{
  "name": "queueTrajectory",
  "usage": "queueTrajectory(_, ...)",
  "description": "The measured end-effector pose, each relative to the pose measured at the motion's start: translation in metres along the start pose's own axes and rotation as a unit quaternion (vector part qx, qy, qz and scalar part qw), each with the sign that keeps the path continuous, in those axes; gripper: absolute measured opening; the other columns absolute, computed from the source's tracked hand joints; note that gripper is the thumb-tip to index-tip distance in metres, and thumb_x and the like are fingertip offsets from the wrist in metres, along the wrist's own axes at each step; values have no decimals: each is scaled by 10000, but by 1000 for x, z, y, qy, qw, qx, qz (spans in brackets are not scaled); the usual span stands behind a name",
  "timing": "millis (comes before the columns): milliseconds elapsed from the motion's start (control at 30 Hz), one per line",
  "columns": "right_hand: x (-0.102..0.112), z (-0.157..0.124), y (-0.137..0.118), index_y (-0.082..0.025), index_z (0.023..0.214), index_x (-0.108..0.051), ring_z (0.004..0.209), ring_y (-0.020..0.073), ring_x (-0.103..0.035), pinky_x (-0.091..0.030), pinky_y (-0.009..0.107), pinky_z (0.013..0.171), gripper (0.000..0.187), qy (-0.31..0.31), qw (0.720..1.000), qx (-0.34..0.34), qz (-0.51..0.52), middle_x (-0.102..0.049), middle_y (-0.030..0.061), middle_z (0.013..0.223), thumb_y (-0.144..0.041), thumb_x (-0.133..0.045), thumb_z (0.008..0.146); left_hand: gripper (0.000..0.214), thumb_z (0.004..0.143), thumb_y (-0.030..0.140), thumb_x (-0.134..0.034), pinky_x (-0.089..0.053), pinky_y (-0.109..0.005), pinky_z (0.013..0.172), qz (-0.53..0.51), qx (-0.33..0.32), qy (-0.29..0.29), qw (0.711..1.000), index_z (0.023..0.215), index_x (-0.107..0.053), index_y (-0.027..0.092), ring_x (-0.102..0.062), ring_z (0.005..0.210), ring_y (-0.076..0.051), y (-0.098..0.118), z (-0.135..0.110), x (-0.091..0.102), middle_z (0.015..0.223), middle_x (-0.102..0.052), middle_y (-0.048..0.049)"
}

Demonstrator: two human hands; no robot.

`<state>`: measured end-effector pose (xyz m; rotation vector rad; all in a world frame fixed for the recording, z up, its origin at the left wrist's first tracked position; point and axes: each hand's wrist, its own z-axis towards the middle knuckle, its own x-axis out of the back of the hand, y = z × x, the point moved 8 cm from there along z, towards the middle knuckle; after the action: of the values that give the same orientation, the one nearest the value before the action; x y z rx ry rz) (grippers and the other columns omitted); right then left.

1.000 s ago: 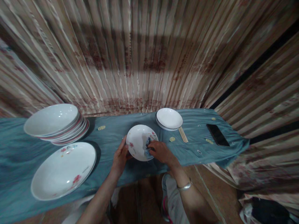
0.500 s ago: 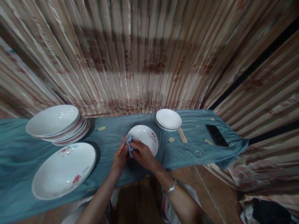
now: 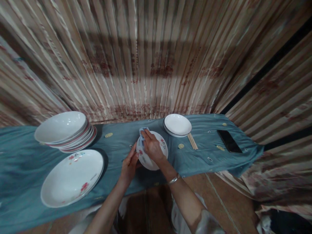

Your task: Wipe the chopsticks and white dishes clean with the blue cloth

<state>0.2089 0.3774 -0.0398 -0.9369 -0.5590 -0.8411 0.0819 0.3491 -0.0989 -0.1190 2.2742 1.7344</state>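
A white plate (image 3: pixel 151 164) with small flower prints is held over the cloth-covered table, its face turned up. My left hand (image 3: pixel 129 163) grips its left rim, thumb on top and the other fingers partly hidden beneath. Pressed to the far left rim is a light blue cloth (image 3: pixel 143 130). My right hand (image 3: pixel 152 145) is closed on that cloth and lies across the plate, covering much of its middle. A silver bracelet sits on my right wrist.
Large white bowls (image 3: pixel 62 125) are stacked at the back left, with flowered plates (image 3: pixel 70 178) in front. Small plates (image 3: pixel 177 124), wooden chopsticks (image 3: pixel 192 141) and a black phone (image 3: pixel 229 141) lie to the right on the teal tablecloth (image 3: pixel 117 130). A pleated curtain (image 3: pixel 146 65) hangs behind.
My right hand has moved the cloth from the plate's near left rim up to its far left rim. My left hand stays at the left rim. The view has shifted slightly.
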Motion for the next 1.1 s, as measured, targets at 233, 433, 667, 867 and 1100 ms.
queueTrajectory(233,14,-3,51,-71,1339,-511,1201,233,-552,-431,346,1041,455,-47,984,-130,-116,-594,170,1305,-71,-432,890,844,627,513,-782,-605,-352,710,0,-8,0,1000,1379,-527,227,-631,1062,-307,5,-4,-1,1255,-653,-116)
queueTrajectory(433,29,-25,68,-97,1243,-573,1040,228,-636,-494,315,915,355,-96,953,-194,-211,-676,179,1129,-113,-459,907,872,606,510,-793,-611,-378,716,-8,-8,10,1000,1377,-527,201,-640,1040,-309,5,-5,-1,1249,-655,-121)
queueTrajectory(667,35,-61,74,-114,986,-665,836,260,-681,-533,358,736,230,-148,935,-168,-276,-707,204,899,-145,-449,915,763,673,450,-753,-604,-309,653,8,-6,16,1000,1373,-533,241,-641,1030,-287,0,-2,2,1262,-646,-99)
queueTrajectory(867,43,-88,52,-147,924,-672,846,258,-660,-512,364,752,253,-178,932,-121,-293,-703,182,870,-110,-422,912,756,680,432,-743,-604,-319,634,0,-10,22,1000,1377,-525,239,-653,968,-258,-2,0,3,1288,-622,-96)
queueTrajectory(1100,45,-69,43,-119,1253,-580,1117,220,-583,-438,366,990,425,-141,961,-34,-234,-623,161,1247,-9,-374,898,782,683,466,-746,-601,-312,633,5,-16,-4,1000,1393,-508,241,-629,1026,-284,3,-4,-3,1213,-658,-90)
